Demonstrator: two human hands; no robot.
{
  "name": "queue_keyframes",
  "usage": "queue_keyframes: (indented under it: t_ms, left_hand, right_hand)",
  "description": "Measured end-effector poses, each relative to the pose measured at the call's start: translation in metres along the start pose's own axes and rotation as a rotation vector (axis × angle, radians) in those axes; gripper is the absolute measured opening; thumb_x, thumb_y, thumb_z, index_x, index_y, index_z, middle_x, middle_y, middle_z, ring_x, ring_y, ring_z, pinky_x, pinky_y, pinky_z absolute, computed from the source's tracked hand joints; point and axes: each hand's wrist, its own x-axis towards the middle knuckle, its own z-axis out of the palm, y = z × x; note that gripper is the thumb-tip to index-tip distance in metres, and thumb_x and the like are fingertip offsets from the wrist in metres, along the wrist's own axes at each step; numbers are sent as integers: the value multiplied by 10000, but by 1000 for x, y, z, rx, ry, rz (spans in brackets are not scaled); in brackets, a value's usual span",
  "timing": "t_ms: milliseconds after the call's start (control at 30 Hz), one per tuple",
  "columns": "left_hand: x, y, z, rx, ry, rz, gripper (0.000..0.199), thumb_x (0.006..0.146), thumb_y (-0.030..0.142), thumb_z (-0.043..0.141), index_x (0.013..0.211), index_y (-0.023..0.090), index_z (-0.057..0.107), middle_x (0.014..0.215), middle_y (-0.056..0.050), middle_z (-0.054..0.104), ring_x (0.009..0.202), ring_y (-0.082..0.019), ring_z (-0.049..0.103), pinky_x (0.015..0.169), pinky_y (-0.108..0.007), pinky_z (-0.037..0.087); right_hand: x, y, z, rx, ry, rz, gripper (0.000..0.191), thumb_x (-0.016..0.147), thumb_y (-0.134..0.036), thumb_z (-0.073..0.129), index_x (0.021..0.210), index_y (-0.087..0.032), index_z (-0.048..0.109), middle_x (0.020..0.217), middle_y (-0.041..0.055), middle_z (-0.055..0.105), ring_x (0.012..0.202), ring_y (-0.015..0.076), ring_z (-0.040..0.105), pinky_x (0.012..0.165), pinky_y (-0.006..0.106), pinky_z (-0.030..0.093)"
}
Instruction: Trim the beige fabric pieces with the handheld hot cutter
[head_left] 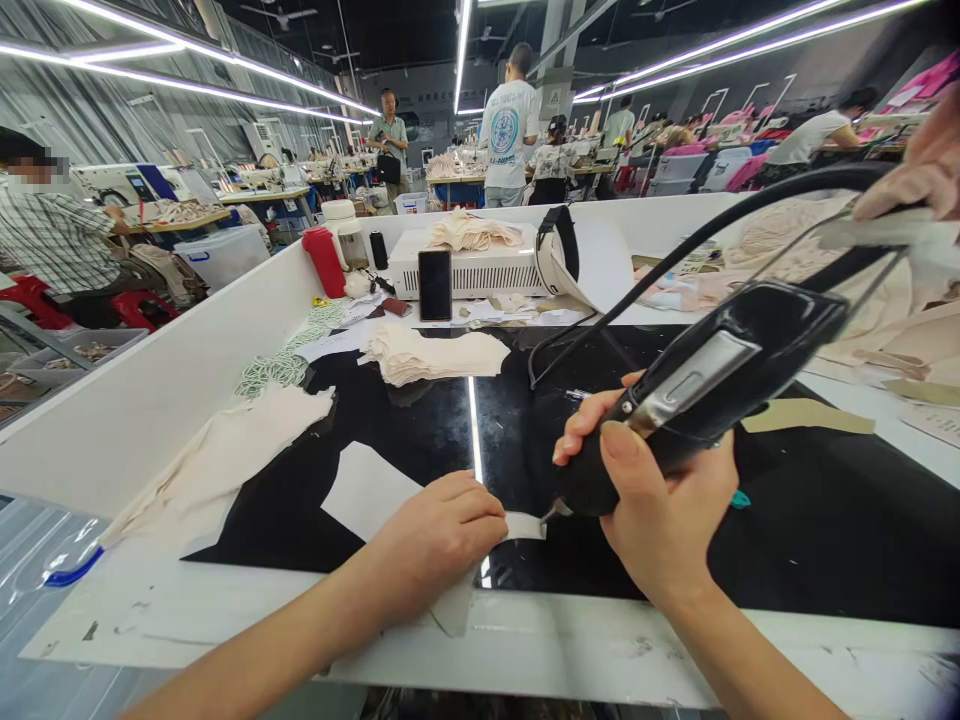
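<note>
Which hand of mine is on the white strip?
Your left hand, its fingers over one end of the strip; the right hand is wrapped around the black tool, its tip near the other end.

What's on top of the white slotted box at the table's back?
On the white slotted box: a loose pile of cream fabric pieces. Whatever lies directly beneath the pile is covered, so can't tell.

Single head-worn view, forward and down over the near worktable
</note>
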Motion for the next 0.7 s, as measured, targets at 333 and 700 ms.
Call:
queue_keyframes:
  t_ms: [333,700]
  left_hand:
    - [-3,6,-6,-6,-139,-115,220,1136,49,628,1260,166,767,1055,-45,771,970,-190,738,1054,-367,647]
    - [-3,13,-7,-20,-97,-121,305,1046,-56,600,1166,179,753,1258,-92,791,1131,-210,761,1045,-350,660]
  right_hand:
    - [-2,-1,0,-18,9,-20,458,912,-489,1007,1041,-295,613,834,-58,793,563,162,719,496,305,625]
    - [-2,0,0,-15,12,4,472,899,-492,1019,1029,-295,610,828,-53,793,565,162,716,498,301,611]
